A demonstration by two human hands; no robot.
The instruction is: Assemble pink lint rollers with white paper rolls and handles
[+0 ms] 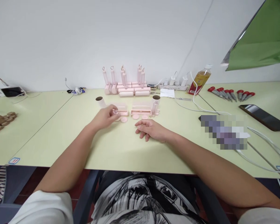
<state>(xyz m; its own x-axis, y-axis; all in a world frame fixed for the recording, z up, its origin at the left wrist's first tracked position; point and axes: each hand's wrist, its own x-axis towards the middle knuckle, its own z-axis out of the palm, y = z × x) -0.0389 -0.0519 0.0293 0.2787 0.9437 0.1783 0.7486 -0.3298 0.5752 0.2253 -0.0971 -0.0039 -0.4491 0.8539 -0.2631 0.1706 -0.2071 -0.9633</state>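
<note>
My left hand [105,117] is closed at the fingertips around a small clear-pink piece [116,112], partly hidden by the fingers. It is beside the left pink roller case [124,113], whose lid stands up. My right hand [151,130] hovers low over the table, holding nothing, with its fingers loosely bent and apart. In front of it stands a second pink roller case [141,113], also open. Round pink discs [123,119] lie before the cases. A pink handle [155,107] stands at the right case's end. White rolls with brown cores [156,98] stand on either side.
Several finished-looking pink rollers [134,88] with upright handles stand against the wall. Behind on the right are a power strip [172,87], a drink bottle [200,79] and red-handled screwdrivers [231,94]. Cables and a phone [266,116] lie at the right; brown pieces [2,122] lie far left.
</note>
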